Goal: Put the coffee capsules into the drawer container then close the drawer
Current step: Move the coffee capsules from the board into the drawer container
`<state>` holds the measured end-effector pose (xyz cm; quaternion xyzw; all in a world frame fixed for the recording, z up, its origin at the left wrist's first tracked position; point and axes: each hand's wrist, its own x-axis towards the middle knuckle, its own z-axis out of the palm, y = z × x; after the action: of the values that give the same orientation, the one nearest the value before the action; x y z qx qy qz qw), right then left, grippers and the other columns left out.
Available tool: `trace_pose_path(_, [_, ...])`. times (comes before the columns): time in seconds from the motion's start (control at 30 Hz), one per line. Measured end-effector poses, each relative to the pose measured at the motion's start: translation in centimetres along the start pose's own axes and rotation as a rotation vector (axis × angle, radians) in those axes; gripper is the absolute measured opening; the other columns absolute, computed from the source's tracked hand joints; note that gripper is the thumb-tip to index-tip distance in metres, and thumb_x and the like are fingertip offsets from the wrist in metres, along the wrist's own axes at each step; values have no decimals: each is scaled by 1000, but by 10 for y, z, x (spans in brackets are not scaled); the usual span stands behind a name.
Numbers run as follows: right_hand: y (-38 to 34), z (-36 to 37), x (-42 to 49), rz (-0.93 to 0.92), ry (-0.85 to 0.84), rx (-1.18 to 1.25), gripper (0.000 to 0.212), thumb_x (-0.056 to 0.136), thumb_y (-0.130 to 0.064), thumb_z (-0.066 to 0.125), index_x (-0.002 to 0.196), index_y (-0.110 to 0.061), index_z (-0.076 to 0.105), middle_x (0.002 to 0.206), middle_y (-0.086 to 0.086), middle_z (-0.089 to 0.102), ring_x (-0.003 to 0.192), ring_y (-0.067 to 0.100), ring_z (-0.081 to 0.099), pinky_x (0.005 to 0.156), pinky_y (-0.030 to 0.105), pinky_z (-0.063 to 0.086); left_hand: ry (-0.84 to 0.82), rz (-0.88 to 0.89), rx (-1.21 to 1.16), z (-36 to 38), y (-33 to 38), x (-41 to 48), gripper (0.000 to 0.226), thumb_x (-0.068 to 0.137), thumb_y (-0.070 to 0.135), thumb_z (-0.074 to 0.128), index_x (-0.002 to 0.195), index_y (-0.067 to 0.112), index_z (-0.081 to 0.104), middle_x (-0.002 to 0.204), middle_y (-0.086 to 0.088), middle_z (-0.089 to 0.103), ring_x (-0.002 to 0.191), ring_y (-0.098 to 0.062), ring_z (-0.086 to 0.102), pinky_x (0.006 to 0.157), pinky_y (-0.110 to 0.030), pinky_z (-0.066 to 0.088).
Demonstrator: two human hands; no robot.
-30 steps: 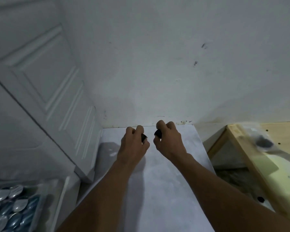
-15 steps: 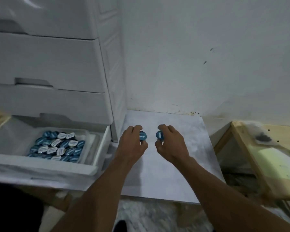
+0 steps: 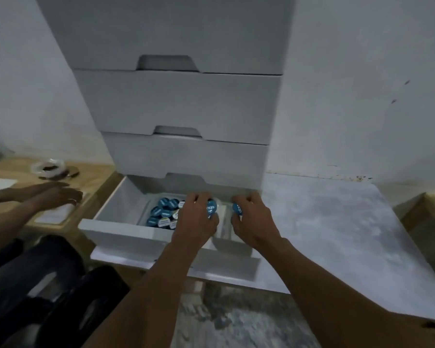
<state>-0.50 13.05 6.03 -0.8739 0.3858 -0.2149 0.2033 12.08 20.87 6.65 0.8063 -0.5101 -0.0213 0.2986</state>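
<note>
Dim light falls on a scuffed white wall (image 3: 362,71), a pale marbled slab (image 3: 337,234) below it, a wooden table (image 3: 96,172) at left, and a speckled floor (image 3: 236,320).

Blue-lidded capsules (image 3: 164,214) in clear container (image 3: 146,210), bottom drawer (image 3: 116,231) open

This seems a plain room of a home, maybe a storage corner. A white plastic drawer tower (image 3: 176,101) stands against a stained painted wall (image 3: 349,96), beside a grey marbled counter (image 3: 337,222). A low wooden counter (image 3: 96,177) is left, the rough stone floor (image 3: 236,322) near.
</note>
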Motion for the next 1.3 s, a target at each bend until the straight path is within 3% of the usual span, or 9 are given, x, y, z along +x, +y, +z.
trace_pose_path(0.1, [-41,30,9,44,-18,-7,41,91,-15,55,132,-17,48,127,10,49,107,27,58,91,30,45,-45,53,13,-22,-44,6,37,87,18,63,122,12,54,122,-7,53,106,-23,54,89,-28,41])
trace_pose_path(0.33, [-80,70,33,155,-32,-33,36,85,-10,60,120,-12,57,116,15,51,102,32,55,86,36,47,-155,103,3,-38,-100,33,34,87,12,61,120,14,56,119,-4,57,104,-17,54,89,-21,37])
trace_pose_path(0.47, [-70,80,53,191,-93,-71,38,88,-13,58,125,-17,54,120,12,51,104,27,54,87,30,44,-200,108,-16,-29,-113,50,34,88,14,61,122,16,54,122,-4,55,107,-17,53,90,-21,37])
trace_pose_path(0.6, [-52,90,74,213,-145,-61,53,87,-13,62,135,-13,41,133,11,47,115,26,52,96,31,42,-220,48,-25,-16,-122,68,42,88,14,61,129,15,49,128,-5,54,115,-19,52,95,-24,38])
trace_pose_path(0.83, [-26,108,99,254,-200,-70,46,86,-13,63,128,-10,46,127,11,44,112,26,52,95,30,43,-300,-6,-35,15,-134,94,42,85,14,65,125,15,51,125,-7,52,111,-22,52,95,-32,43])
trace_pose_path(0.93, [-18,115,99,288,-223,-66,52,86,-13,62,134,-9,41,131,10,44,118,26,48,101,33,41,-351,20,-51,30,-136,98,49,84,13,66,129,14,48,127,-8,50,115,-24,51,100,-35,44])
trace_pose_path(1.3, [1,120,111,436,-92,-57,47,88,-15,61,130,-7,44,131,12,48,119,26,47,103,35,38,-382,100,-118,61,-136,122,44,85,17,64,127,13,51,124,-8,55,111,-25,55,97,-34,44])
